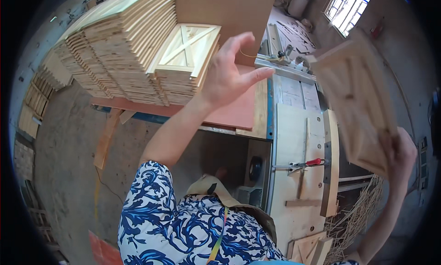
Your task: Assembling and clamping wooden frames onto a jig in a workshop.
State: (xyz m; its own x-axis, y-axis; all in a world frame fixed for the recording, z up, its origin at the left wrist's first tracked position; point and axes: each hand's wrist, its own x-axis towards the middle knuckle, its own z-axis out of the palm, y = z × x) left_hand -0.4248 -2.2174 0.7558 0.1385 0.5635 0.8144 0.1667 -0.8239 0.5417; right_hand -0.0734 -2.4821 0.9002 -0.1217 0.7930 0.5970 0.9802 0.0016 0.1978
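Where the floor runs out at the far left, flat wooden pieces (34, 104) lean in a row by the wall. Next to them, big stacks (115, 49) of pale wooden panels sit on a reddish board (234, 113), which lies on a blue-edged bench (269, 109). One panel with a crossed brace (188, 47) lies face up on the nearest stack.

Just right of that stack the left hand (229, 74) is raised, palm open and fingers (257, 74) spread, holding nothing; it hovers near the crossed panel without touching it. A brown sheet (225, 12) stands upright behind the hand. Below, the person's blue-and-white patterned sleeve (151, 196) fills the lower middle.

Further right, the pale bench top (289, 141) carries a red-handled clamp (308, 163) and a long curved wooden strip (330, 164). A small metal tool (282, 56) rests at the bench's far end.

At the right, the right hand (399, 157) grips the lower corner of another braced panel (353, 100), held up in the air, tilted, well apart from the stacks. Strawlike shavings (358, 214) lie on the ground below it. A barred window (347, 8) shows at the upper right.
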